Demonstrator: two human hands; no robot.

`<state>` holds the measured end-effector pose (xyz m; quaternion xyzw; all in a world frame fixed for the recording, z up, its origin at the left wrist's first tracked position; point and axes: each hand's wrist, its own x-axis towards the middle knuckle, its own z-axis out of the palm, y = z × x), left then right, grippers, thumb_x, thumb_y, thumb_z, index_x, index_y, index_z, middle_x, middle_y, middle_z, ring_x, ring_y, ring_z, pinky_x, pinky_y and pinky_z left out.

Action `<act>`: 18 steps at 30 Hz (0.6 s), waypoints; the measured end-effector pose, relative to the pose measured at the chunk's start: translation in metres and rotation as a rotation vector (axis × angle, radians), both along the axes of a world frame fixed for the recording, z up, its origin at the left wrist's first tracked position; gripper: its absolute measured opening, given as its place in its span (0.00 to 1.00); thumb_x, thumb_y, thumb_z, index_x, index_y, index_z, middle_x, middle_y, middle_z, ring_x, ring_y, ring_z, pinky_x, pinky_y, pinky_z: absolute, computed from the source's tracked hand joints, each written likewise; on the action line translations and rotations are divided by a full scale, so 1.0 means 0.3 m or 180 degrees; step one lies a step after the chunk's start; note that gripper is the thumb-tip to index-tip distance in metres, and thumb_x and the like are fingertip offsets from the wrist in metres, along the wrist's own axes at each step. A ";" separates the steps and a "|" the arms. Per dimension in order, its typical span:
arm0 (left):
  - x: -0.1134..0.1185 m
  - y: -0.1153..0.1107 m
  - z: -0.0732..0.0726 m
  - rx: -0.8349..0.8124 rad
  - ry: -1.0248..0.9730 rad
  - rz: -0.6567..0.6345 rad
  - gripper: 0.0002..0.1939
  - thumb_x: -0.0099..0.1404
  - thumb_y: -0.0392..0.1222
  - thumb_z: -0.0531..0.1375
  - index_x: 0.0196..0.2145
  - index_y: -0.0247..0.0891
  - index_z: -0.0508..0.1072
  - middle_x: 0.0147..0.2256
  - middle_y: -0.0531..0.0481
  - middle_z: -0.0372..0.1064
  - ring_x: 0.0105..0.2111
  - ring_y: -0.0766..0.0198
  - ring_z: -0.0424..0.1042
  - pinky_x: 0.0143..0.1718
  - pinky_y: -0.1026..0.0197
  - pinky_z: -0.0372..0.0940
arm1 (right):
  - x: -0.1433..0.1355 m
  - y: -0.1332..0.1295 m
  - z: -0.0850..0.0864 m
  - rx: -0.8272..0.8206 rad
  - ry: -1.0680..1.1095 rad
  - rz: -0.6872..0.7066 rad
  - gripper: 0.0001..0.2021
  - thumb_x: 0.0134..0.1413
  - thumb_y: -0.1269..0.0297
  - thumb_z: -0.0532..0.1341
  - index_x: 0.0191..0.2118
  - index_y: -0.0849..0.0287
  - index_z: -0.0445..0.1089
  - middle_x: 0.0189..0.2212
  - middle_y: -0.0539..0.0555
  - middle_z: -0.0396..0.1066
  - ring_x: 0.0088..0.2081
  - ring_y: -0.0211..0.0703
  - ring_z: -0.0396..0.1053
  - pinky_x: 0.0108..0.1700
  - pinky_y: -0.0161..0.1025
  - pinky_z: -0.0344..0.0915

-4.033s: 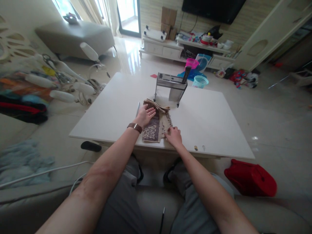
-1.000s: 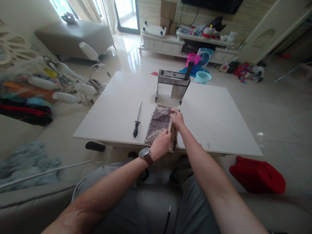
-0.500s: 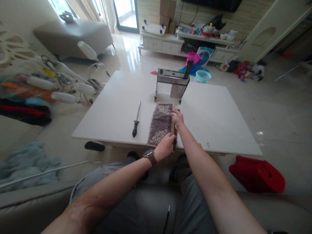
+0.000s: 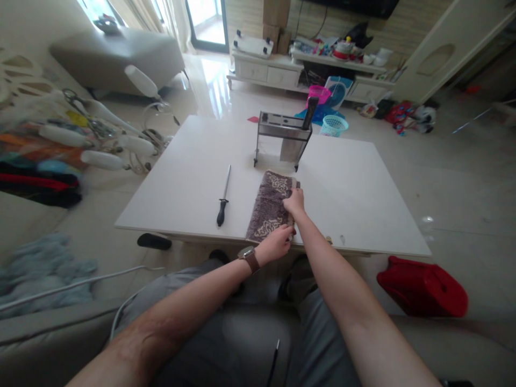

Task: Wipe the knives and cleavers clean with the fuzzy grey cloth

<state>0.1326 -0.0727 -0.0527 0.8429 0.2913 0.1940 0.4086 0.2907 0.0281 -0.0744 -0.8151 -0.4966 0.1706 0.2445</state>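
Note:
A brown patterned cloth [image 4: 269, 207], thick and folded like a small mat, lies at the front edge of the white table [image 4: 342, 183]. My left hand [image 4: 276, 242], with a watch on the wrist, grips its near right corner. Further up the same right edge, my right hand [image 4: 294, 203] has its fingers closed on the cloth. To the left rests a honing steel [image 4: 224, 199] with a black handle. Behind the cloth stands a metal knife block [image 4: 282, 129], holding a cleaver [image 4: 309, 114] with its dark handle up.
A small metallic item [image 4: 342, 239] lies near the table's front edge. On the floor to the right is a red bag-like object [image 4: 423, 287]. Beyond the table are a pink basket [image 4: 319, 95] and a light blue basket [image 4: 334, 125]. White lamp arms [image 4: 141, 81] reach in at the left.
The cloth's far end has swung slightly right, and it lies flatter along its right edge. My right hand has moved slightly down along that edge; my left hand stays near the corner.

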 end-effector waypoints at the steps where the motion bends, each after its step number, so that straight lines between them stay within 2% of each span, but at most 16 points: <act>1: -0.012 0.026 0.015 0.0053 0.0062 -0.0031 0.13 0.65 0.28 0.54 0.44 0.38 0.73 0.42 0.43 0.71 0.43 0.57 0.71 0.50 0.56 0.68 | -0.006 -0.012 0.012 -0.0121 -0.0097 -0.0008 0.29 0.47 0.72 0.64 0.58 0.61 0.69 0.60 0.67 0.63 0.60 0.62 0.64 0.64 0.55 0.65; 3: -0.051 0.097 0.041 0.0168 0.0145 0.0354 0.12 0.66 0.29 0.53 0.42 0.39 0.74 0.43 0.43 0.71 0.45 0.55 0.72 0.53 0.55 0.67 | -0.017 -0.037 0.039 -0.0295 -0.0076 -0.0184 0.30 0.48 0.70 0.65 0.59 0.57 0.67 0.62 0.66 0.60 0.62 0.65 0.60 0.61 0.59 0.66; 6: -0.128 0.225 0.054 0.0244 0.0448 0.1489 0.16 0.63 0.27 0.56 0.47 0.37 0.72 0.48 0.39 0.70 0.52 0.51 0.70 0.57 0.50 0.65 | -0.018 -0.061 0.083 -0.0469 -0.0094 -0.0342 0.32 0.50 0.63 0.66 0.62 0.55 0.63 0.64 0.66 0.57 0.64 0.69 0.58 0.58 0.64 0.68; 8: -0.169 0.296 0.042 -0.0406 0.0606 0.1958 0.17 0.61 0.29 0.61 0.48 0.36 0.70 0.46 0.38 0.71 0.49 0.51 0.72 0.52 0.51 0.67 | -0.003 -0.066 0.103 -0.0582 -0.0046 -0.0342 0.35 0.50 0.60 0.68 0.63 0.57 0.60 0.64 0.68 0.58 0.63 0.69 0.61 0.58 0.63 0.68; 10: -0.191 0.338 0.020 -0.1463 0.0387 0.1948 0.19 0.60 0.32 0.64 0.49 0.36 0.68 0.40 0.43 0.73 0.39 0.56 0.74 0.42 0.55 0.69 | 0.022 -0.066 0.111 -0.0752 0.0150 -0.0318 0.38 0.48 0.60 0.70 0.64 0.61 0.58 0.62 0.71 0.61 0.60 0.67 0.66 0.58 0.58 0.68; 12: -0.196 0.355 0.000 -0.1988 0.0159 0.1870 0.21 0.58 0.32 0.66 0.49 0.37 0.67 0.36 0.48 0.73 0.33 0.61 0.74 0.36 0.60 0.67 | 0.051 -0.067 0.105 -0.0941 0.0462 -0.0334 0.41 0.45 0.59 0.73 0.63 0.65 0.58 0.59 0.73 0.66 0.57 0.64 0.70 0.56 0.53 0.70; 15: -0.197 0.362 -0.013 -0.2034 0.0210 0.1832 0.28 0.52 0.29 0.68 0.49 0.38 0.66 0.31 0.54 0.71 0.30 0.62 0.73 0.32 0.63 0.65 | 0.090 -0.078 0.081 -0.0973 0.0905 -0.0428 0.41 0.38 0.61 0.76 0.58 0.66 0.62 0.53 0.72 0.73 0.53 0.63 0.74 0.48 0.47 0.72; 18: -0.212 0.375 -0.008 -0.2209 0.0551 0.1559 0.35 0.46 0.28 0.71 0.51 0.38 0.65 0.27 0.57 0.69 0.28 0.60 0.72 0.29 0.62 0.64 | 0.112 -0.097 0.051 -0.0861 0.1221 -0.0478 0.31 0.35 0.64 0.77 0.47 0.64 0.69 0.42 0.65 0.78 0.43 0.57 0.76 0.39 0.42 0.70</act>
